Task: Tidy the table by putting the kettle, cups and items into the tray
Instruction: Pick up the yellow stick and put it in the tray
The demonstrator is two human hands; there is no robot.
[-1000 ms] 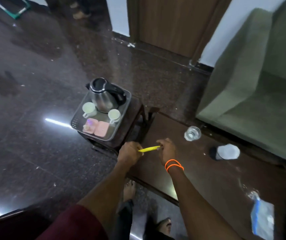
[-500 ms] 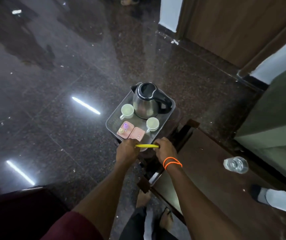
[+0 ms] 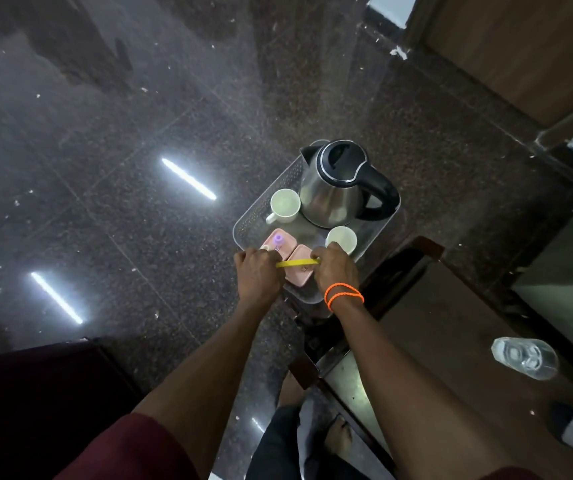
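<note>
Both arms reach forward and down, the hands side by side over the near end of the tray (image 3: 243, 225). The left hand (image 3: 259, 273) and right hand (image 3: 335, 270) have their fingers curled, each pinching one end of a thin yellow strip (image 3: 297, 262) stretched level between them.

The strip hangs just above two pink boxes (image 3: 300, 268) at the tray's near end; one carries a small purple cap (image 3: 279, 239). Further in stand two white cups (image 3: 285, 204), one left and one right, and the steel kettle (image 3: 335, 188) fills the far end, its black handle by the right wall.

The tray sits on a small dark stand, with open floor to its left and far side. To the right, well apart, a long table (image 3: 451, 341) bears a clear bottle (image 3: 524, 358).
</note>
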